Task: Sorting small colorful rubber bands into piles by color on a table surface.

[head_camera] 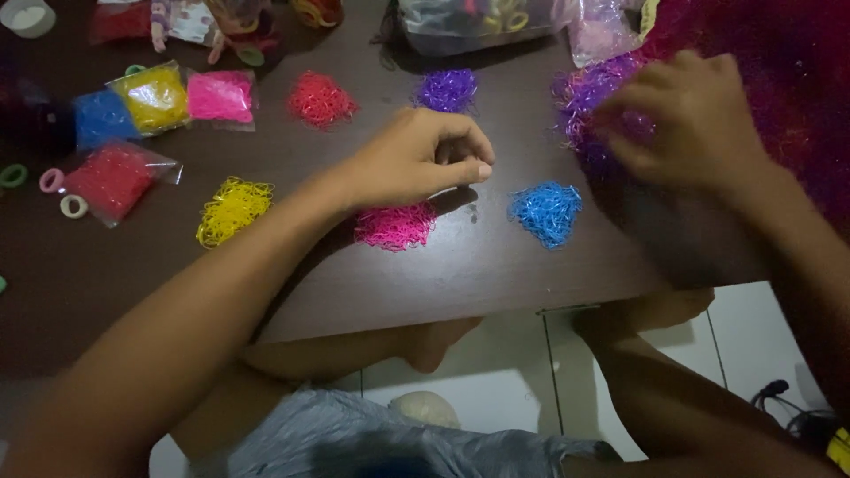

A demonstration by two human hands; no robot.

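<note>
A yellow pile of small rubber bands [232,208] lies on the dark table [133,274], with a red pile [320,99] and a blue pile [546,212] well apart from it. At the left lie small clear bags of bands: a blue bag [102,117], a yellow bag [157,97], a pink bag [220,96] and a red bag [113,180]. Beside the red bag lie two small rings [64,193].

Small band heaps [394,226] lie on the table [496,274], filled bags [155,97] at left, mixed pile [593,106] at right.
</note>
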